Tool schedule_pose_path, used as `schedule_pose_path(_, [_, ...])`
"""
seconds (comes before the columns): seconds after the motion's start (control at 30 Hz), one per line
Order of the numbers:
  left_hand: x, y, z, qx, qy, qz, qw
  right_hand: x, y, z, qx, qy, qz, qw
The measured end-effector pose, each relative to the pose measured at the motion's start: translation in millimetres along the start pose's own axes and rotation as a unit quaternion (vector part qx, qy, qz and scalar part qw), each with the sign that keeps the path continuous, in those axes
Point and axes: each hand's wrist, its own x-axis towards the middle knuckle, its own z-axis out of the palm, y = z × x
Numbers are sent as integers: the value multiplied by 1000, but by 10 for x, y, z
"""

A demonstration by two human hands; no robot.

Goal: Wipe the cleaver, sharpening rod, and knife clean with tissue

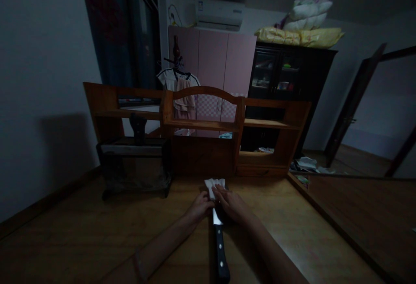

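A kitchen knife [220, 249] lies on the wooden tabletop, its black riveted handle towards me and its blade pointing away. White tissue [211, 184] covers the far part of the blade; bare metal shows between it and the handle. On the left, my left hand [199, 208] has its fingers closed at the tissue's lower edge, beside the blade. My right hand [233, 204] lies over the tissue from the right, fingers stretched out and pressing on it. The tip of the blade is hidden.
A dark glass-fronted box [134, 167] stands on the left of the table [156, 232]. Across the back runs a wooden shelf unit [204, 124]. Behind it are a pink wardrobe [212, 59] and a dark cabinet [302, 72]. The room is dim.
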Motion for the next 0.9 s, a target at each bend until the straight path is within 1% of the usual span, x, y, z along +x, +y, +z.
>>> schedule_pose_path(0.1, [-17,11,-22,0,10,-5,1000,16,114,0,-42,23,60,997])
schedule_pose_path(0.2, [-12,8,-28,-6,12,-3,1000,28,154,-3,-79,41,108,990])
schedule_pose_path(0.27, [-3,-2,-26,-11,14,-1,1000,23,117,-15,-76,46,99,991])
schedule_pose_path(0.37, [0,-3,-11,-19,13,2,1000,3,-3,-33,-32,41,32,998])
schedule_pose_path(0.43, [-12,14,11,-27,7,6,1000,-8,-82,-27,1,27,-12,1000])
schedule_pose_path(0.5, [-32,41,37,-35,0,11,999,-8,-126,-4,19,7,-29,999])
schedule_pose_path(0.57, [-52,67,58,-42,-6,14,999,0,-127,22,22,-10,-24,999])
schedule_pose_path(0.63, [-66,83,67,-43,-6,14,999,10,-104,35,16,-14,-14,1000])
schedule_pose_path(0.9, [-50,60,30,4,12,-20,1000,18,11,-19,-28,8,34,999])
